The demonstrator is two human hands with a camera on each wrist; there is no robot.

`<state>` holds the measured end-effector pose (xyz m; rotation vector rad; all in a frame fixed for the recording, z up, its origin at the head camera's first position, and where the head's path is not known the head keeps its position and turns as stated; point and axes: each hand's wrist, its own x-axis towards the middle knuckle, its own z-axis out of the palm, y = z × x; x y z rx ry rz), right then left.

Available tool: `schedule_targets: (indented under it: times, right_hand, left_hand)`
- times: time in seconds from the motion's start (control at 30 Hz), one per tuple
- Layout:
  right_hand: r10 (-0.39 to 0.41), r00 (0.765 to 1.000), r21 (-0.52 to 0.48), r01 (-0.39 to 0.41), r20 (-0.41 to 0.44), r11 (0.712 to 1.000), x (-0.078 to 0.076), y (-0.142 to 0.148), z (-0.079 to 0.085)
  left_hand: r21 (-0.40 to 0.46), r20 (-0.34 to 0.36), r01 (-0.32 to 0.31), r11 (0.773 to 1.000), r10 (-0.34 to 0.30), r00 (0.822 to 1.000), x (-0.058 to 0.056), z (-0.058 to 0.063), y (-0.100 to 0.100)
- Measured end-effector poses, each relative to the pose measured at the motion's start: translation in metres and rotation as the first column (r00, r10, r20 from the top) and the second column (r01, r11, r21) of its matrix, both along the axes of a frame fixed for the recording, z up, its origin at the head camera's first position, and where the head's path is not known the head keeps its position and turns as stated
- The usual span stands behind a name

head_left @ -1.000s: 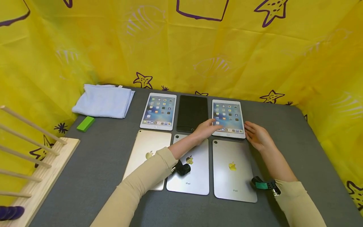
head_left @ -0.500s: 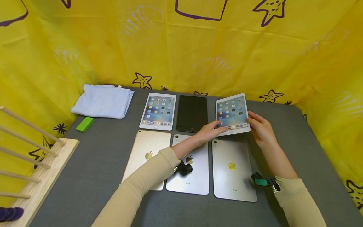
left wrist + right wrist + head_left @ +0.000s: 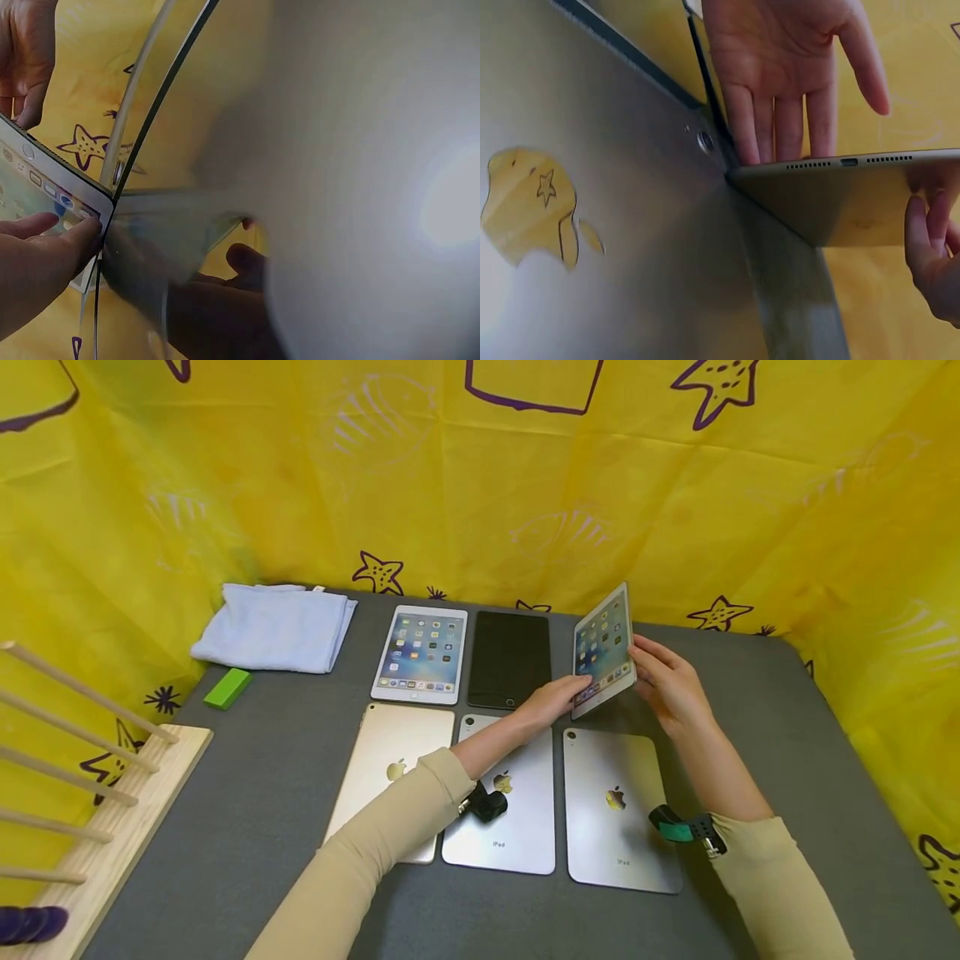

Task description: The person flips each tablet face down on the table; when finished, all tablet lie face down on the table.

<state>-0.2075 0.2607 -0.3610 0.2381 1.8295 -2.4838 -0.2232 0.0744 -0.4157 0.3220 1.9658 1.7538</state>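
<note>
A white tablet (image 3: 602, 639) is tilted up on its left side, its lit icon screen turned to the left. My right hand (image 3: 671, 689) pinches its right edge; in the right wrist view that right hand (image 3: 934, 262) lies against the tablet's back (image 3: 847, 206). On the screen side, at the lower left corner, my left hand (image 3: 551, 700) touches it with straight fingers. In the left wrist view, fingers (image 3: 86, 229) press near the corner icons. Just below lies a silver tablet (image 3: 617, 852), back up, with a mirror-like apple logo (image 3: 529, 202).
A black-screened tablet (image 3: 510, 652) and another lit white tablet (image 3: 420, 647) lie in the far row. A gold tablet (image 3: 360, 768) and a second silver tablet (image 3: 498, 856) lie nearer. A folded blue cloth (image 3: 273, 627), green block (image 3: 227, 688) and wooden rack (image 3: 161, 768) are leftward.
The right hand has taken hold of the flat-lying tablet's right edge and lifted it, tipping the screen leftward. The left hand has stayed at the lower left corner.
</note>
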Motion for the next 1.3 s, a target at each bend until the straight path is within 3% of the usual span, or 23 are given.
schedule_targets:
  times: [0.2, 0.6, 0.7, 1.0, 1.3]
  right_hand:
    - [0.018, 1.0, 0.027, -0.018, 0.014, 0.999, -0.003, -0.009, 0.002]
    - [0.113, 0.993, 0.083, -0.114, 0.015, 0.99, -0.007, -0.028, 0.0]
    - [0.143, 0.99, 0.074, -0.144, 0.01, 0.987, -0.008, -0.032, -0.002]
    - [0.171, 0.985, 0.059, -0.172, 0.015, 0.983, -0.008, -0.034, -0.008]
    - [0.175, 0.983, 0.116, -0.18, 0.052, 0.977, -0.007, -0.037, -0.016]
  left_hand:
    - [0.026, -0.035, -0.007, 1.0, 0.008, 0.999, -0.004, 0.006, -0.004]
    - [0.188, -0.15, -0.005, 0.982, 0.034, 0.988, -0.009, 0.04, -0.016]
    - [0.204, -0.175, 0.002, 0.979, 0.035, 0.984, -0.012, 0.042, -0.02]
    - [0.218, -0.155, -0.013, 0.976, 0.047, 0.987, -0.015, 0.041, -0.024]
    - [0.234, -0.139, -0.033, 0.972, 0.067, 0.988, -0.014, 0.04, -0.026]
